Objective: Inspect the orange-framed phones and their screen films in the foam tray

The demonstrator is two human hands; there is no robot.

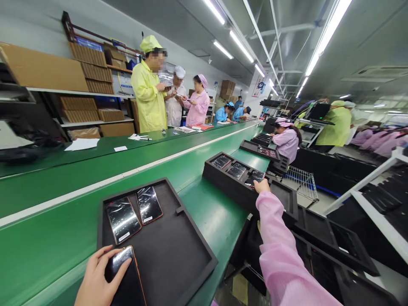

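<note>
My left hand (97,278) rests with fingers curled on a black phone (126,276) lying at the near left corner of a black foam tray (178,250). Two more wrapped phones (123,219) (148,205) lie side by side at the tray's far left. My right hand (262,186), in a pink sleeve, reaches out to a second black tray (229,187) further along and touches a phone (255,176) at its right end. That tray holds two other phones (221,161) (236,170). The right hand's fingers are mostly hidden behind the hand.
The trays sit on a long green conveyor belt (95,187). Stacked black trays (334,250) stand to the right, below the belt's edge. A person in pink (287,140) works further along; several people stand across the belt by cardboard shelves (89,85).
</note>
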